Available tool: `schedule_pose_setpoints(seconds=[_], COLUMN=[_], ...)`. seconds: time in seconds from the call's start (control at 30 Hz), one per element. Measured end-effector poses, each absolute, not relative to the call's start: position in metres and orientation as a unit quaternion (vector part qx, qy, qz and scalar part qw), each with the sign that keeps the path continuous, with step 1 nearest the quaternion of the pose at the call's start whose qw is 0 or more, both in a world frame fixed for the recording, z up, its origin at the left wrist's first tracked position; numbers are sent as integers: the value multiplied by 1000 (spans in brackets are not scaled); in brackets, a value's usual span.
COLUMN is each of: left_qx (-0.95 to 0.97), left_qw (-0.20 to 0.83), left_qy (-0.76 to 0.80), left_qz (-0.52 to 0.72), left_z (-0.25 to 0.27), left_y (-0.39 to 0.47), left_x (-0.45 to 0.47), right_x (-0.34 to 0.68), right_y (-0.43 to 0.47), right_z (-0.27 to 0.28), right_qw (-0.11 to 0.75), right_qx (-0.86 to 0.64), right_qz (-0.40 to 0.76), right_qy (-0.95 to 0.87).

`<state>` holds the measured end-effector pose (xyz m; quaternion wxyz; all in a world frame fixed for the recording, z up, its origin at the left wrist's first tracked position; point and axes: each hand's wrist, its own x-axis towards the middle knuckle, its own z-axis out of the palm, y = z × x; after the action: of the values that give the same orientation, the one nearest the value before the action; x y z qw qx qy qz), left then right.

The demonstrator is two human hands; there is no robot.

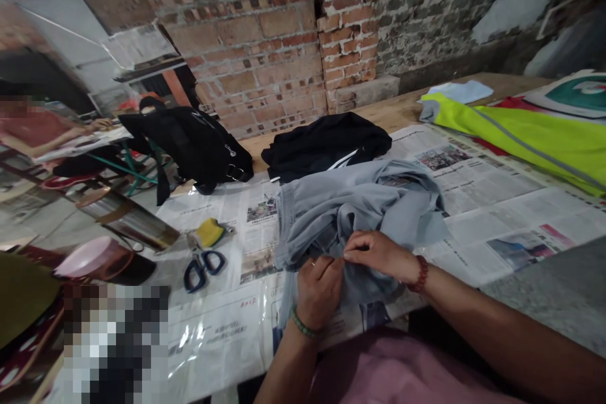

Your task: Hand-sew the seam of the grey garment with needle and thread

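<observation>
A light grey-blue garment (326, 205) lies bunched up on the newspaper-covered table in front of me; its folds hide what kind it is. My left hand (318, 293), with a green bead bracelet at the wrist, is closed on the garment's near edge. Right beside it, my right hand (379, 255) pinches the same cloth, fingertips almost touching the left ones. Anything small between the fingertips is too hidden to make out. Behind the garment rests a folded black garment (322, 142) with white stripes.
On the left lie dark-handled scissors (203, 268), a yellow sponge (210, 232), a metal flask (132, 218) and a pink-lidded cup (108, 260). A black bag (189, 142) sits behind. At right are a neon-yellow vest (525, 132) and an iron (575, 95). Another person (42, 126) sits far left.
</observation>
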<state>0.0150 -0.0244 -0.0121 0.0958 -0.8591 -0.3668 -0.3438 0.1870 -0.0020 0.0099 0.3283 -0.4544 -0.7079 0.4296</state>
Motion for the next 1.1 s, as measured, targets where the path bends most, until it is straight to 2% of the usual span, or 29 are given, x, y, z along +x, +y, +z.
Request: schedule_pose_setpoints(seconds=[0.1, 0.3, 0.57, 0.77, 0.93, 1.1], left_qx=[-859, -858, -861, -854, -815, -680], left_qw=[80, 73, 82, 43, -118, -359], left_qy=[-369, -358, -352, -370, -420, -502], left_qz=[-345, -360, -358, -363, -382, -397], left_z=[-13, -11, -12, -14, -10, -6], left_y=[-23, -22, -23, -23, -22, -16], left_x=[15, 16, 16, 16, 19, 18], right_x=[187, 177, 180, 180, 173, 168], right_y=[-3, -4, -4, -4, 1, 8], right_z=[8, 2, 1, -6, -7, 0], right_qw=[335, 342, 378, 397, 446, 482], right_qx=[-473, -505, -413, -427, -456, -433], right_qz=[486, 518, 679, 656, 582, 607], right_qy=[-655, -600, -475, -479, -505, -460])
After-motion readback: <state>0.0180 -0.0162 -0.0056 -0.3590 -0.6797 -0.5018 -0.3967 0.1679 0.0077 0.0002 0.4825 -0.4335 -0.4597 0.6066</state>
